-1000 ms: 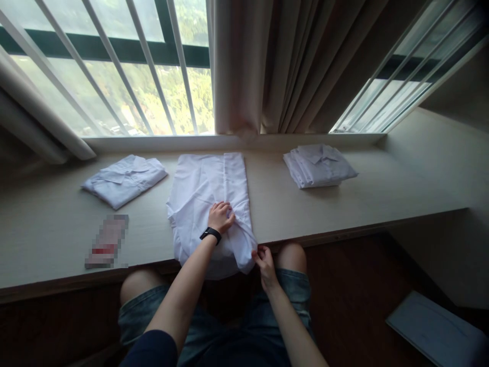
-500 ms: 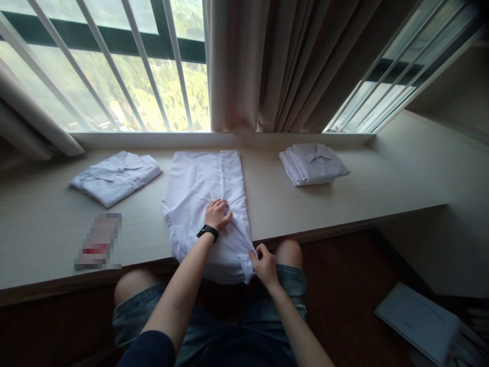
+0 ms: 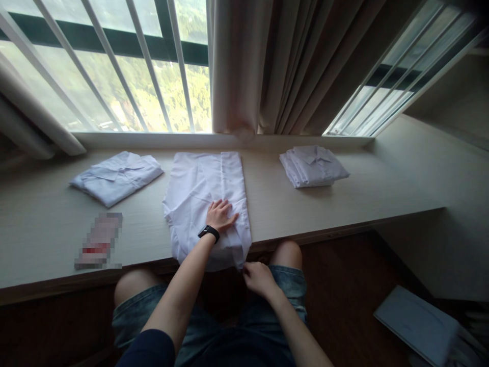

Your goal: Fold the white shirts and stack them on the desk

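Clamped by the curled right hand [image 3: 260, 279] is the near right corner of a white garment [image 3: 201, 187]; its middle is pressed by the left hand [image 3: 220, 215], fingers apart; the worktop [image 3: 367, 196] is crossed by the garment from near the back edge past the front edge; toward the back edge, a folded shirt [image 3: 116, 178] is set at left, a shirt stack [image 3: 313, 167] at right; near the front edge, a blurred item [image 3: 98, 242] is laid at left.

The left hand [image 3: 220, 216] lies spread on a white cloth garment [image 3: 202, 178], the curled right hand [image 3: 260, 278] at its near-right corner; a folded white collared shirt [image 3: 117, 178] lies left of it.
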The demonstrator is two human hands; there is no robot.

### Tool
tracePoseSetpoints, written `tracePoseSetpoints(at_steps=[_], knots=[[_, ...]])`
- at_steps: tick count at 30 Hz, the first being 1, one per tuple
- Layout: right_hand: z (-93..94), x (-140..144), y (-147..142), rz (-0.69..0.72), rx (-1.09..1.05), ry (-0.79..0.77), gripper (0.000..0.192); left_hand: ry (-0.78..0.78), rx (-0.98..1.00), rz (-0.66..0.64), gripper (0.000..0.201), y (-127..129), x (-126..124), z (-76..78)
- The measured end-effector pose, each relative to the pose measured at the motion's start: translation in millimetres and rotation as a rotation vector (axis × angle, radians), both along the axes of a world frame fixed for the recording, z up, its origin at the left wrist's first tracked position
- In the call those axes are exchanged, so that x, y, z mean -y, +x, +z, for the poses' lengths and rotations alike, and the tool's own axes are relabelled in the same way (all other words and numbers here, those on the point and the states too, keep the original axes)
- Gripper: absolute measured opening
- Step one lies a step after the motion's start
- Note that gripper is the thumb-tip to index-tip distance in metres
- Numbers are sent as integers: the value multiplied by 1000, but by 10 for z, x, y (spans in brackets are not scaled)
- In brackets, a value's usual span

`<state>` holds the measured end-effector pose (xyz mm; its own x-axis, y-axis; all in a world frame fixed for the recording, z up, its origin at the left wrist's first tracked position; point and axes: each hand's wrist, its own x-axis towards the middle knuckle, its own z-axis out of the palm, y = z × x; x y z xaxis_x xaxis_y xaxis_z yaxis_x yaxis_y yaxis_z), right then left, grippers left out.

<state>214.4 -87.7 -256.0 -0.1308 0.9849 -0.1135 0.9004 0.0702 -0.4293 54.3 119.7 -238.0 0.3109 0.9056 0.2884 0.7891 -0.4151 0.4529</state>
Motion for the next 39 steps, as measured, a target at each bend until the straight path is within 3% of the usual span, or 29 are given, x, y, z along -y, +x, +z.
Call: tracePoseSetpoints(at_steps=[3, 7, 13, 16, 20, 24, 29, 33, 36, 39], knots=[[157, -120, -24, -187, -64, 210, 21, -11, -61, -9, 57, 5, 15, 0], [251, -516, -177, -114, -20, 400, 48, -10, -77, -6, 60, 19, 14, 16], [151, -850, -217, 41, 91, 231, 64, -29, -134, -13, 48, 38, -17, -25], [257, -1035, -49, 85, 46, 155, 58, -13, -126, 34, 53, 46, -30, -57], [475, -1547, 121, 13, 36, 229, 52, 5, -111, 126, 60, 49, -33, -69], [410, -1910, 64, 72, 150, 270, 54, -1, -126, 123, 56, 41, -39, -72], [142, -1936, -6, 124, 220, 190, 54, -3, -155, 124, 54, 39, -22, -78], [96, -1923, 11, 125, 259, 176, 55, -30, -174, 123, 54, 72, -6, -50], [97, -1927, 6, 128, 283, 180, 55, -83, -139, 89, 54, 21, 7, 53], [79, -1925, -10, 120, 287, 184, 56, -54, -13, 42, 55, -235, 175, 224]])
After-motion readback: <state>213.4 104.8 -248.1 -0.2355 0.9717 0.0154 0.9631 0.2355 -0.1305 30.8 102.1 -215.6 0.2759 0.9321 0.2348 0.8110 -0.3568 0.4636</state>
